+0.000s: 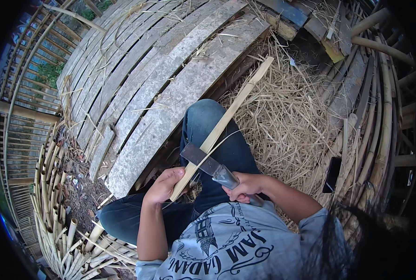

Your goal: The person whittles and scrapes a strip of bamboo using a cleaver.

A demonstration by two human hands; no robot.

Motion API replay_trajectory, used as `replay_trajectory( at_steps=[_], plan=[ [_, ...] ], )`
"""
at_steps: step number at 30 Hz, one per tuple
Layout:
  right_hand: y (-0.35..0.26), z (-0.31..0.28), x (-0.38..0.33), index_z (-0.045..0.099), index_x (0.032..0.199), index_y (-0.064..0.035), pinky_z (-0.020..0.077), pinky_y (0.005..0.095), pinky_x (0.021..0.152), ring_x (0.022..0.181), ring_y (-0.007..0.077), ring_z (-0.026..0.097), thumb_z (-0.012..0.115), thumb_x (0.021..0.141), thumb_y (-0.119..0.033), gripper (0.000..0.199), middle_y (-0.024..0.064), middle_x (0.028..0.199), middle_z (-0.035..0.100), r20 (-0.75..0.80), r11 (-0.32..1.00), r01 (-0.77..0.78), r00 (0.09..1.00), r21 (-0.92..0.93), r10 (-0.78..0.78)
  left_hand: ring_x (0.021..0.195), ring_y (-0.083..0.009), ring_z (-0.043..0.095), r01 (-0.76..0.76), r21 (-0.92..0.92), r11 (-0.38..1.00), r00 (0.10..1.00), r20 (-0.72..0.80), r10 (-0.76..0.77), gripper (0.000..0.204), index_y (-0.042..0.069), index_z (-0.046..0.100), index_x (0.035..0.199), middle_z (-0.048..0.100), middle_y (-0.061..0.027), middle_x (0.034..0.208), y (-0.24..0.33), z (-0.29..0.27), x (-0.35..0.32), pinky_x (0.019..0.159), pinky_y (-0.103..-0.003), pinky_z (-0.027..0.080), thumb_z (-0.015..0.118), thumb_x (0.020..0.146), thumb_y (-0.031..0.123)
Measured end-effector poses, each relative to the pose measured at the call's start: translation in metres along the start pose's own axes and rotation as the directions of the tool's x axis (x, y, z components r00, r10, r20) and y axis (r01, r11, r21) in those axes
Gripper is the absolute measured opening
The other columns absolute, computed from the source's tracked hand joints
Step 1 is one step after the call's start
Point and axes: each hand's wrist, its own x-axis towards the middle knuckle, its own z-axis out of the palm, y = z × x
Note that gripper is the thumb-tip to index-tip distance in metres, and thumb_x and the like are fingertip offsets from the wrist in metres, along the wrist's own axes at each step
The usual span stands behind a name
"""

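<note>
1. Nearest to me, my left hand (163,185) is wrapped around the lower end of a long pale split bamboo strip (226,122), gripping it just above my lap.
2. My right hand (246,185) is closed on the handle of a broad dark steel chopping knife (203,161); its blade lies across the strip just above my left hand, touching it.
3. From that grip the strip runs up and to the right over my blue-jeaned knee (208,121), its far end over the dry yellow straw (287,112).
4. To my lower left lies a heap of short cut bamboo tubes (65,233) on the dirt.
5. A dark flat phone (332,174) rests at the straw's right edge.
6. Farther off, wide grey weathered bamboo slats (170,79) lie side by side, with a bamboo fence (26,112) at the left.
</note>
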Motion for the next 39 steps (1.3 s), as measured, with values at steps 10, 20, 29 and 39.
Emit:
replay_trajectory(
  at_steps=[10, 20, 29, 39],
  plan=[
    [-0.001, 0.004, 0.001, 0.043, 0.073, -0.0067, 0.0362, 0.0294, 0.037, 0.038, 0.0115, 0.043, 0.059, 0.074, 0.001, 0.017, 0.003, 0.051, 0.042, 0.095, 0.991, -0.036, 0.995, 0.133, 0.023, 0.06, -0.0071, 0.057, -0.027, 0.01, 1.0, 1.0, -0.016, 0.027, 0.033, -0.001, 0.061, 0.106, 0.061, -0.0014, 0.073, -0.001, 0.002, 0.003, 0.055, -0.02, 0.046, 0.049, 0.101, 0.03],
    [0.016, -0.013, 0.006, 0.044, 0.078, -0.0074, 0.0336, 0.0284, 0.037, 0.037, 0.0099, 0.041, 0.058, 0.076, -0.001, 0.016, 0.0019, 0.05, 0.041, 0.316, 0.941, -0.08, 0.948, 0.329, -0.03, 0.057, -0.0072, 0.052, -0.052, -0.098, 0.994, 0.997, 0.045, 0.057, 0.033, -0.002, 0.06, 0.107, 0.059, -0.0009, 0.074, -0.005, 0.009, 0.013, 0.054, -0.022, 0.045, 0.049, 0.101, 0.028],
    [-0.005, 0.018, 0.001, 0.044, 0.073, -0.0066, 0.0359, 0.0284, 0.038, 0.039, 0.0102, 0.044, 0.06, 0.075, 0.0, 0.018, 0.0023, 0.051, 0.043, -0.131, 0.992, -0.02, 0.991, -0.121, 0.004, 0.055, -0.011, 0.052, -0.089, -0.112, 0.99, 0.996, -0.028, 0.086, 0.037, -0.003, 0.06, 0.102, 0.057, -0.004, 0.068, -0.009, 0.002, 0.013, 0.053, -0.025, 0.043, 0.047, 0.101, 0.032],
    [0.008, -0.009, 0.005, 0.043, 0.074, -0.007, 0.0348, 0.0288, 0.036, 0.038, 0.0114, 0.042, 0.058, 0.075, 0.001, 0.017, 0.0033, 0.051, 0.042, 0.242, 0.969, -0.06, 0.97, 0.238, 0.001, 0.054, -0.0088, 0.043, -0.083, -0.052, 0.995, 0.996, -0.031, 0.081, 0.038, -0.003, 0.059, 0.099, 0.051, -0.0015, 0.068, 0.002, 0.018, 0.017, 0.05, -0.024, 0.035, 0.049, 0.1, 0.034]
  ],
)
